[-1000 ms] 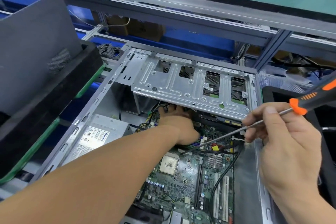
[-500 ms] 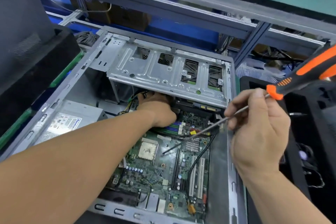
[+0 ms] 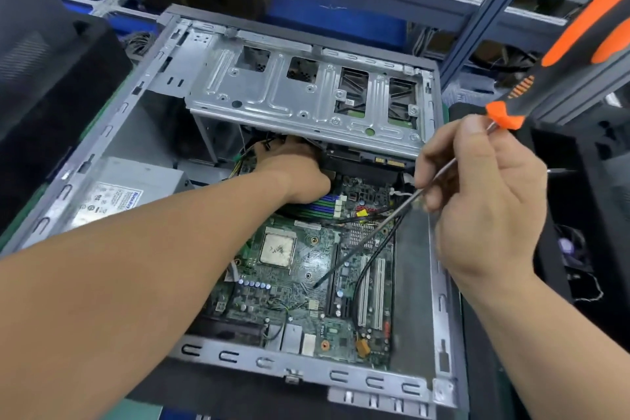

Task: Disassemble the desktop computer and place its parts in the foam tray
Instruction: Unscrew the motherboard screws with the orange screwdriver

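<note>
A: Step? Desktop chassis lies open on the bench, motherboard in place.
B: Likely freeing something under the drive cage. Left hand reaches beneath it; fingers hidden, grip cannot be told.
A: Right hand?
B: Raised over the case edge, pinching the screwdriver shaft, tip above the board. Next needs a blind, careful pull.

Dull grey sheet-metal computer case; brighter stamped-metal drive cage; matt green motherboard; screwdriver with glossy orange-black plastic handle, bare steel shaft; paper-labelled power supply.
</note>
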